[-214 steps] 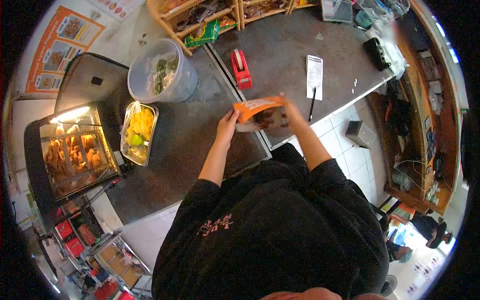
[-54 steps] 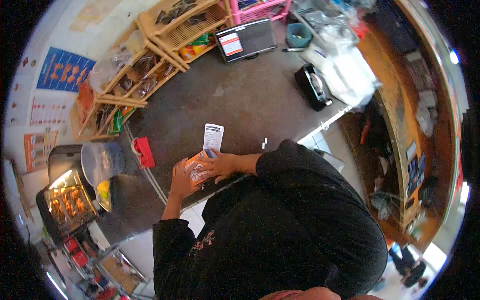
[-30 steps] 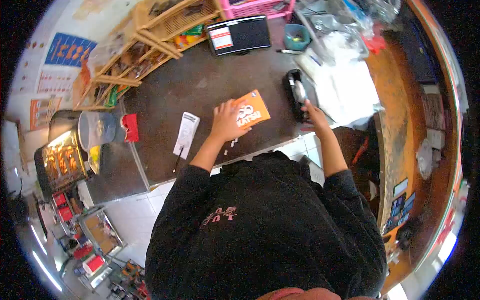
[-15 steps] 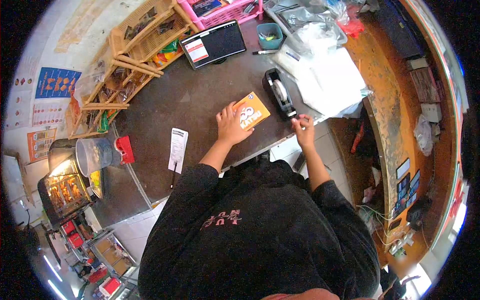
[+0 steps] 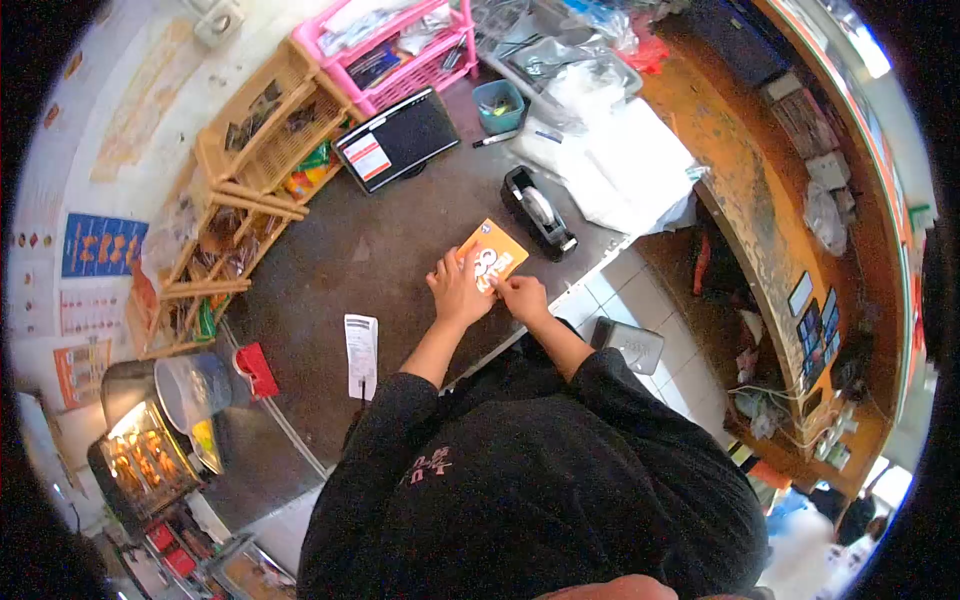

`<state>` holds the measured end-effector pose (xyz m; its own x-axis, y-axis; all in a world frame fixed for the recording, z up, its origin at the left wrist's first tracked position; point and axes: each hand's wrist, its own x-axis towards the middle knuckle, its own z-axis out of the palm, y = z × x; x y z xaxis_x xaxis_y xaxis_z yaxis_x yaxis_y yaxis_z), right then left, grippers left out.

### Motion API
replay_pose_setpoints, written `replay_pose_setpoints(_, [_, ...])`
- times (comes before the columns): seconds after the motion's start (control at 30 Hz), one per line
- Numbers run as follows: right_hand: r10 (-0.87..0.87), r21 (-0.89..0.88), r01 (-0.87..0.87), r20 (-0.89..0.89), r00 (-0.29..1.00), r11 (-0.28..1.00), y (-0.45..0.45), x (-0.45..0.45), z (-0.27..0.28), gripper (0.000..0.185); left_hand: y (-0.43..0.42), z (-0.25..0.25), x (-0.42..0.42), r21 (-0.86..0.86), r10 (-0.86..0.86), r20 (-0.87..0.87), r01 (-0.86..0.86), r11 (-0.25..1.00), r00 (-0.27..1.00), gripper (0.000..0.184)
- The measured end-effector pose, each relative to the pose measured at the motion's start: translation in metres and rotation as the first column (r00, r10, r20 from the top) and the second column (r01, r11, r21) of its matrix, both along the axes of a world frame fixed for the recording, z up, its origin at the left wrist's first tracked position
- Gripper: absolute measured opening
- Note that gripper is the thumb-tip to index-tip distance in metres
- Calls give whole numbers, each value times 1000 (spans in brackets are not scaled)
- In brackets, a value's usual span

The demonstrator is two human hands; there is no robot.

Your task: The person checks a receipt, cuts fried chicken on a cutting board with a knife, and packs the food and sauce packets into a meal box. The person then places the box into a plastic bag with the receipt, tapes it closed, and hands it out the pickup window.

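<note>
An orange box with white lettering [image 5: 505, 253] lies on the dark counter [image 5: 300, 360]. Spread over its left part, my left hand [image 5: 461, 291] has its fingers apart and rests on it. My right hand [image 5: 524, 297] is at the box's near right edge, fingers closed in a pinch; whatever is between the fingertips is too small to make out. Just beyond the box, to the right, stands a black tape dispenser [image 5: 540, 212]. A printed paper slip [image 5: 361, 355] lies left of my hands, with a dark pen [image 5: 360, 405] at its lower end.
A red tape dispenser [image 5: 256, 370] sits at the left, near a clear bucket [image 5: 190, 390] and a lit food warmer [image 5: 145, 455]. A tablet [image 5: 398, 138], a blue-green cup [image 5: 498, 106] and white plastic bags [image 5: 615, 165] are at the back. Wooden racks [image 5: 265, 130] line the left wall.
Over the last second my right hand has left the black tape dispenser and come to the box's near right edge. My left hand has stayed on the box. Earlier, both hands held the box.
</note>
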<state>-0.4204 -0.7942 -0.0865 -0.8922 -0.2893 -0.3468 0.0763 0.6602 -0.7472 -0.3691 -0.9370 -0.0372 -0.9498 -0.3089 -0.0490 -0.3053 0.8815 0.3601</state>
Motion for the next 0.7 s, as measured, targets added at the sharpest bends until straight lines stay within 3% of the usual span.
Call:
replay_pose_setpoints(0.03, [-8,-11,11,202,979,1000,5,2,6,47,1,12,-1,39,24,109,-29,999,994,91])
replay_pose_setpoints(0.07, [-15,-74,28,172,985,997,9,2,13,48,3,23,-2,153,74,165,-99,983,984,97])
replay_pose_setpoints(0.1, [45,-113,-30,133,990,993,9,-3,20,45,-2,6,4,142,58,146,-79,987,988,97])
replay_pose_setpoints(0.13, [104,-148,-97,36,994,984,8,-4,28,46,-14,-30,14,471,25,5,-24,882,1000,97])
replay_pose_setpoints(0.17, [155,-170,-164,-62,986,972,5,-6,37,47,-24,-48,20,739,31,-131,77,669,991,99])
replay_pose_setpoints(0.2, [203,-91,-219,-160,966,972,8,-9,63,49,-24,-29,22,833,70,-44,-2,553,997,101])
replay_pose_setpoints(0.27, [329,86,-318,-288,899,944,18,-24,95,55,-24,24,25,927,118,141,-172,332,983,100])
replay_pose_setpoints(0.3, [311,85,-299,-286,906,950,25,-36,99,55,-26,42,24,937,136,226,-253,240,965,98])
replay_pose_setpoints(0.37, [569,250,-516,-242,786,819,43,-61,102,48,-27,53,20,929,144,254,-283,240,956,100])
replay_pose_setpoints(0.4, [541,196,-506,-383,749,840,60,-75,99,38,-28,54,14,922,173,273,-308,233,946,102])
replay_pose_setpoints(0.43, [418,127,-406,-441,794,905,80,-96,97,33,-26,49,7,921,167,277,-311,234,946,102])
replay_pose_setpoints(0.5, [111,13,-117,-426,898,993,123,-155,113,20,-23,20,-1,736,160,-74,-54,675,984,101])
replay_pose_setpoints(0.53, [-110,-111,70,-413,904,991,151,-192,97,13,-32,-15,-1,705,182,-51,-93,703,982,98])
replay_pose_setpoints(0.57, [-226,-168,171,-407,885,971,182,-232,85,9,-19,-9,-18,703,175,-58,-84,706,983,98])
replay_pose_setpoints(0.6, [-209,-26,242,-600,773,970,213,-272,61,8,-4,4,-34,486,226,-175,-116,866,958,94])
replay_pose_setpoints(0.63, [-72,175,225,-615,785,959,241,-299,58,13,12,20,-55,240,232,-307,-161,957,923,89])
replay_pose_setpoints(0.7, [214,407,12,-504,837,913,283,-341,21,20,53,57,-111,262,212,-491,-89,961,845,78])
